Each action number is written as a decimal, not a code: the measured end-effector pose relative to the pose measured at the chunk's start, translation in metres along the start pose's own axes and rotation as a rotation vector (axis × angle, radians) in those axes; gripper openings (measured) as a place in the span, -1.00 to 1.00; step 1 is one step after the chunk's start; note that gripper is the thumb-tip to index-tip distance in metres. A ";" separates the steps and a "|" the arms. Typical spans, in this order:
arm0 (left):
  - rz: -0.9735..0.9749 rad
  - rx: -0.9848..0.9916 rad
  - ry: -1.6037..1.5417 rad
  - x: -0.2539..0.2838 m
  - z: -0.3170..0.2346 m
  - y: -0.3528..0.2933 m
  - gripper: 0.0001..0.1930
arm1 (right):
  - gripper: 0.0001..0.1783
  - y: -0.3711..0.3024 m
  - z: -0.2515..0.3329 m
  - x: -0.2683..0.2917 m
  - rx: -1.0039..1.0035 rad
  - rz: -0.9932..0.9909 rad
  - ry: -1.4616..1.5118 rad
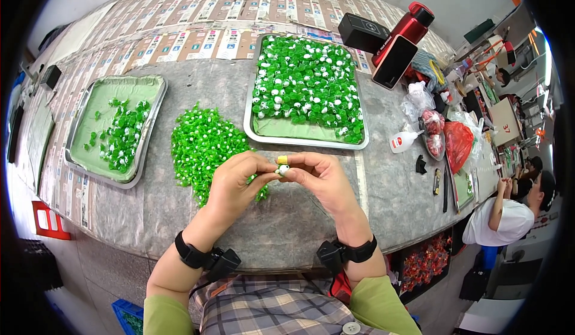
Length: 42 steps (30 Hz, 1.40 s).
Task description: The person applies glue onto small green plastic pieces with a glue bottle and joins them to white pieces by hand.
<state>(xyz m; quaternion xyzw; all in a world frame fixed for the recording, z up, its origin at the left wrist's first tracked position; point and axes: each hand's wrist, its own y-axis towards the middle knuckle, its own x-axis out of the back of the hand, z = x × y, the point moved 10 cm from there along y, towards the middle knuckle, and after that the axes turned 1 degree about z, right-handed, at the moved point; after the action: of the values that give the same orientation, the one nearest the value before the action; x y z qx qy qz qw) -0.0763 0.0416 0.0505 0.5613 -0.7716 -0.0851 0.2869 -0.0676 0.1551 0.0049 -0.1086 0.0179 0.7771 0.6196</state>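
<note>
My left hand (pixel 235 182) and my right hand (pixel 320 179) meet over the near middle of the table, fingers pinched together. Between their fingertips is a small white figure head with dark spots (pixel 283 170), like a panda's. A yellow band wraps a fingertip of the right hand. Just beyond and left of my hands lies a loose heap of small green-and-white pieces (pixel 206 146). Farther back, a large metal tray (pixel 305 138) is packed with green pieces bearing white heads. At the left, a second tray (pixel 90 119) with a green lining carries fewer of them.
Back right stand a black box (pixel 362 32), a red bottle (pixel 410 26) and a phone (pixel 394 61). A white squeeze bottle (pixel 403 141), a red plastic bag (pixel 457 146) and a cutter knife (pixel 437 182) lie at right. Another person (pixel 503 218) sits beyond.
</note>
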 end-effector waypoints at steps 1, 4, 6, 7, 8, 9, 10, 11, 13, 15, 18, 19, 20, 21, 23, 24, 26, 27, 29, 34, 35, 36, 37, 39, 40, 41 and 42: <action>-0.012 -0.021 0.032 0.001 -0.002 0.000 -0.89 | -0.76 0.001 -0.002 0.000 -0.011 -0.001 0.007; -0.028 -0.023 0.071 0.002 -0.003 0.000 -0.89 | -0.76 0.003 -0.005 0.001 -0.008 -0.011 0.009; -0.037 0.006 0.053 0.004 -0.001 0.000 -0.89 | -0.75 0.005 -0.005 -0.001 -0.005 -0.011 0.029; -0.043 0.031 0.035 0.005 0.002 0.000 -0.90 | -0.75 0.005 -0.004 -0.001 0.001 -0.014 0.049; -0.044 0.034 0.037 0.004 0.003 0.001 -0.90 | -0.75 0.006 -0.004 -0.001 0.000 -0.011 0.050; -0.040 0.061 0.005 0.004 0.007 0.001 -0.89 | -0.75 0.007 -0.002 0.001 0.014 -0.015 0.046; -0.035 0.089 -0.026 0.002 0.010 0.001 -0.89 | -0.74 0.007 -0.001 0.001 0.027 -0.019 0.042; -0.056 0.150 -0.087 0.003 0.015 0.000 -0.92 | -0.74 0.009 -0.002 0.000 0.027 -0.015 0.042; -0.143 0.261 -0.257 0.017 0.031 -0.002 -0.94 | -0.81 0.010 -0.001 0.009 0.074 -0.106 -0.022; -0.352 0.341 -0.670 0.041 0.053 -0.005 -0.92 | -0.84 0.009 0.001 0.016 0.102 -0.161 -0.056; -0.705 0.226 -1.356 0.098 0.095 -0.012 -0.80 | -0.87 0.011 0.000 0.009 0.042 -0.122 -0.687; -0.706 0.224 -1.355 0.111 0.098 -0.014 -0.80 | -0.86 0.013 0.002 -0.002 0.119 -0.083 -0.807; -0.780 0.215 -1.443 0.121 0.104 -0.018 -0.78 | -0.85 0.014 0.003 -0.011 0.193 -0.047 -0.928; -0.854 0.204 -1.531 0.126 0.109 -0.021 -0.76 | -0.87 0.015 0.001 -0.015 0.236 -0.040 -0.973; -0.783 0.213 -1.509 0.121 0.104 -0.017 -0.74 | -0.87 0.015 0.002 -0.021 0.287 -0.036 -1.088; -0.713 0.220 -1.485 0.114 0.099 -0.012 -0.72 | -0.88 0.014 0.004 -0.027 0.339 -0.029 -1.201; -0.680 0.251 -1.452 0.098 0.092 -0.008 -0.73 | -0.88 0.014 0.005 -0.031 0.358 -0.024 -1.246; -0.581 0.358 -1.375 0.080 0.089 -0.006 -0.75 | -0.88 0.013 0.006 -0.032 0.374 -0.028 -1.294; -0.383 0.509 -1.183 0.044 0.079 -0.005 -0.79 | -0.88 0.013 0.008 -0.025 0.366 -0.047 -1.269; -0.035 0.664 -0.888 -0.013 0.064 -0.018 -0.80 | -0.88 0.006 0.027 -0.002 0.298 -0.201 -0.803; 0.013 0.661 -0.864 -0.020 0.062 -0.018 -0.79 | -0.88 0.005 0.030 0.000 0.315 -0.200 -0.790; 0.018 0.661 -0.864 -0.021 0.063 -0.018 -0.79 | -0.89 0.004 0.032 0.001 0.332 -0.200 -0.777; -0.018 0.660 -0.863 -0.017 0.065 -0.020 -0.79 | -0.89 0.005 0.033 0.002 0.332 -0.204 -0.776; -0.143 0.659 -0.872 -0.008 0.068 -0.018 -0.83 | -0.88 0.007 0.030 0.004 0.268 -0.219 -0.803; -0.185 0.605 -0.886 0.000 0.068 -0.013 -0.82 | -0.88 0.009 0.025 0.005 0.267 -0.225 -0.804; -0.233 0.597 -0.875 0.008 0.068 -0.012 -0.82 | -0.88 0.012 0.022 -0.001 0.319 -0.197 -0.878; -0.280 0.588 -0.864 0.015 0.068 -0.011 -0.82 | -0.88 0.014 0.020 -0.008 0.369 -0.167 -0.953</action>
<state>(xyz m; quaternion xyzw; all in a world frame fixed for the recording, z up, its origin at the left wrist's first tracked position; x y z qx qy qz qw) -0.1067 0.0112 -0.0049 0.6294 -0.7283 -0.1260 -0.2398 -0.0825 0.1470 0.0249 0.3676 -0.1383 0.6720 0.6278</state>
